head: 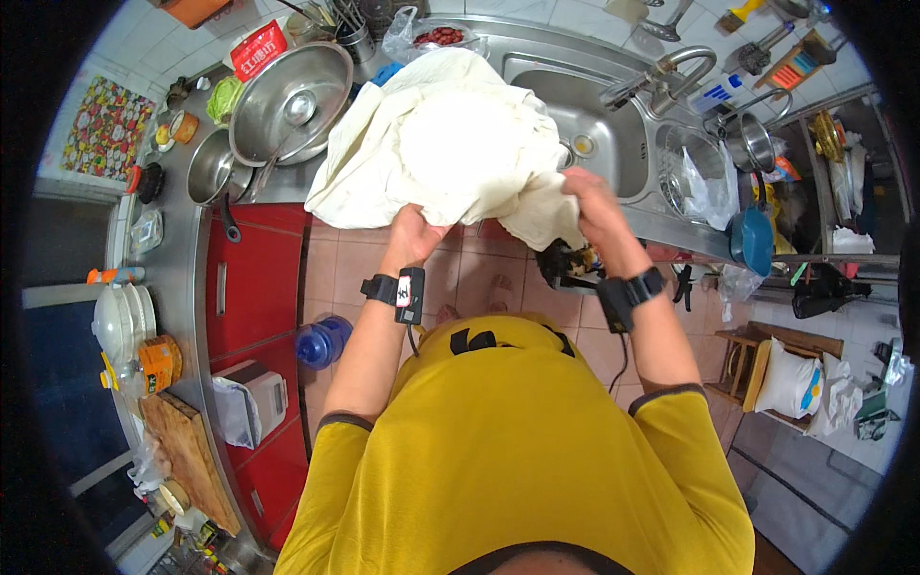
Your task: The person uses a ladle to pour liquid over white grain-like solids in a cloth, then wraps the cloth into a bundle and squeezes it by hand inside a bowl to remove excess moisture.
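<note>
A large white cloth (359,162) is bunched up before me, over the steel counter and the left part of the sink (611,136). Its round middle is so bright that I cannot tell whether something lies in or under it. At the cloth's near edge, my left hand (417,233) grips it from below, with the thumb outside and the fingers hidden. Gathered fabric on the right side hangs from my right hand (593,205), which pinches it near the sink's front edge. A black strap with a small device sits on each wrist.
Left of the cloth stand a big steel basin (248,115) and a saucepan (208,172), its handle jutting past the counter edge. The faucet (661,79) arches over the sink. A blue water jug (323,343) is on the floor by the red cabinets (251,273). A wooden chopping board (190,453) lies on the left counter.
</note>
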The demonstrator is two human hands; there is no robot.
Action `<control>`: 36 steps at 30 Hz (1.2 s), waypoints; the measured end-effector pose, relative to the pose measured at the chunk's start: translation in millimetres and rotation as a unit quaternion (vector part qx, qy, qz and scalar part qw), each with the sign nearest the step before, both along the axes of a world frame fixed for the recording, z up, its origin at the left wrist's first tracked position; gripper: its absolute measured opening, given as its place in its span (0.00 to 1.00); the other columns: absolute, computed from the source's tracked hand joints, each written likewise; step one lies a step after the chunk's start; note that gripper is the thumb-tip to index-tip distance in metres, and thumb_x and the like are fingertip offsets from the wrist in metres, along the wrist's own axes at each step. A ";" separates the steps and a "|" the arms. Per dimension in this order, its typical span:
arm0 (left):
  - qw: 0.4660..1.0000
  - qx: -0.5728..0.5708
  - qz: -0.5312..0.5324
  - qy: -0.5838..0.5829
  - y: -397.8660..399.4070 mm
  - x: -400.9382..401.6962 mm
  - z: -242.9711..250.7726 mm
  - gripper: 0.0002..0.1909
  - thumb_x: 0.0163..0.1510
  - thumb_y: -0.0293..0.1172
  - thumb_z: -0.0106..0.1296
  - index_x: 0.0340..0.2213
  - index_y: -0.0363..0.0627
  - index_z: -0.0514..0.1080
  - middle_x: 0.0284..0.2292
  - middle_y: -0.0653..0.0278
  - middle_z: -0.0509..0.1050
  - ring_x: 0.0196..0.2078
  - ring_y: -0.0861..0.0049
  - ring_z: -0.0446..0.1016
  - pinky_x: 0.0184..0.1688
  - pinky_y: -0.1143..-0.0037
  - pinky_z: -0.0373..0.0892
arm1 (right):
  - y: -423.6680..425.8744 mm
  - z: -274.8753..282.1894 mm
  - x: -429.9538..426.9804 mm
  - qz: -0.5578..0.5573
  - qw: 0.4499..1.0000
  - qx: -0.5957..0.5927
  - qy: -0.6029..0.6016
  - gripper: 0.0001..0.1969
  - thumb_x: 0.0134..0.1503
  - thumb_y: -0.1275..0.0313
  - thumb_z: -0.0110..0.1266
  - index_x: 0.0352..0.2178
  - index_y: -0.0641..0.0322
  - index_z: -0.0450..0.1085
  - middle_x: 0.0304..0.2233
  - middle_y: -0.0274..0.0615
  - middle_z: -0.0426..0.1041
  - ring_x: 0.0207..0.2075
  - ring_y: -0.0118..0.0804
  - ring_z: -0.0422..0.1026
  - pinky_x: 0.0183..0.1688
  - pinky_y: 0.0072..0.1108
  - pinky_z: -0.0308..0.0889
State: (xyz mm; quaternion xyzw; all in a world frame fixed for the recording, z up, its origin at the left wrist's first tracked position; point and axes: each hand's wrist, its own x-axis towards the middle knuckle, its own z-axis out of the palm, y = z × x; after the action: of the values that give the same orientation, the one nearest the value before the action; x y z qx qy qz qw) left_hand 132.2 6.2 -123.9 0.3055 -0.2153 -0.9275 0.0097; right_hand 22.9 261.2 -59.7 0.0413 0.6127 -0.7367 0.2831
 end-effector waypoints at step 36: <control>0.802 -0.428 -0.408 0.090 -20.9 107.4 29.8 0.18 0.56 0.40 0.54 0.43 0.43 0.66 0.39 0.62 0.72 0.37 0.78 0.73 0.36 0.79 0.68 | 142.4 180.3 56.4 0.147 0.929 0.337 -0.044 0.24 0.46 0.73 0.65 0.44 0.74 0.69 0.36 0.43 0.76 0.35 0.26 0.75 0.39 0.17 0.70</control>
State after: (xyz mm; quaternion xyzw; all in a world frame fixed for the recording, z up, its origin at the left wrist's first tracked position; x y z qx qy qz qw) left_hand 239.6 -14.7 -94.1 0.0691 -0.6928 -0.6831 -0.2204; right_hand 79.3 403.6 120.6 0.0763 0.8110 -0.4345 0.3842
